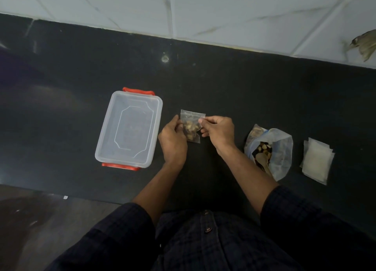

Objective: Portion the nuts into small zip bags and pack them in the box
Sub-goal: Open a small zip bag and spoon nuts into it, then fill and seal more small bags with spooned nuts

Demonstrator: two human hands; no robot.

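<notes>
Holding a small zip bag (191, 126) up between both hands over the middle of the desk (61, 77), the person looks to be sealing it. The left hand (173, 140) grips the bag's left side, fingers curled behind it; the right hand (218, 131) pinches the zip strip at the top right corner between thumb and forefinger. The bag stands roughly upright, its long axis running from the near edge toward the far edge, with the zip end pointing away from the person and the nuts (190, 128) settled in the lower half.

The box (130, 128) lies just left of the left hand, lid on as far as I can tell, with red clasps at its far and near ends; its long axis also runs near to far. So the left hand is the nearer one for the coming drop, and I'd judge the lid must come off first.

The open supply bag (270, 150) sits to the right, near the front edge, with the stack of empty bags (317, 160) beyond it.
</notes>
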